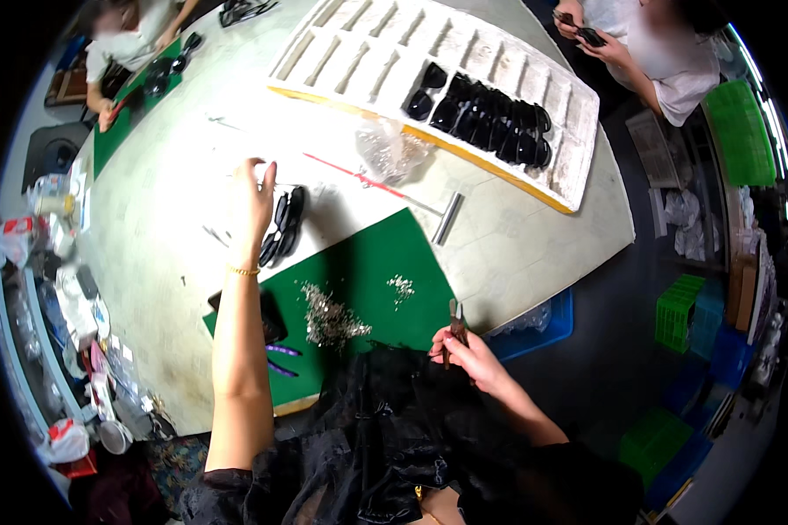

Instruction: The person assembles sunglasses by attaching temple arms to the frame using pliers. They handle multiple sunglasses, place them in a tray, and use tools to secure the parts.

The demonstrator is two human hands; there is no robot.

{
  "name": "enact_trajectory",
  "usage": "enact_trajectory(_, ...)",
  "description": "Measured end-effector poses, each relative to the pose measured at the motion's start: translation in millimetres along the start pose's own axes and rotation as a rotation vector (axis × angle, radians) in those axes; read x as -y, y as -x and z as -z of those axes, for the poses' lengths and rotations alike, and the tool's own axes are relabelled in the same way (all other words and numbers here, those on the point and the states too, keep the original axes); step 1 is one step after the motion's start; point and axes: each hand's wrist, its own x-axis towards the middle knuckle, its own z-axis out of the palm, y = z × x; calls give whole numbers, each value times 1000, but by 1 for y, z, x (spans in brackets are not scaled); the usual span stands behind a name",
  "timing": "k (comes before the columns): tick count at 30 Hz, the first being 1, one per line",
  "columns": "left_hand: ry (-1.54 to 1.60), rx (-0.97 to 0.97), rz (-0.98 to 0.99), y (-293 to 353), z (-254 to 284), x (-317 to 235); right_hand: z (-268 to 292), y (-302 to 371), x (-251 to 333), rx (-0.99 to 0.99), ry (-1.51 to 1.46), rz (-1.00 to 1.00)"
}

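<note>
My left hand [256,197] reaches over a white sheet, its visible fingertips apart, with nothing plainly between them; glare washes out part of it. Just beside it, black sunglasses [282,229] lie stacked together. At the near right edge of the green mat [394,254], my right hand [471,352] is closed round a pair of pliers [455,324], jaws pointing away from me. A heap of small metallic bits [328,317] lies on the mat, with a smaller pile [401,289] to its right. Purple-handled pliers [284,359] rest near my left forearm.
Beyond the mat stands a white compartment tray [341,66] with several black sunglasses [490,121]. A clear plastic bag [390,149], a red thin rod [350,175] and a metal tube [447,219] lie before it. A blue bin [560,319] is below the table's right edge. Two people work across the table.
</note>
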Motion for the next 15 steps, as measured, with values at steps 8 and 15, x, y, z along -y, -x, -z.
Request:
enact_trajectory(8,-434,499,-117,-137,-146,-184,9,-19,-23,31,-49,125)
enact_trajectory(15,145,299,-105,-139,-130,-167,14,4,-13,-155,-80,134)
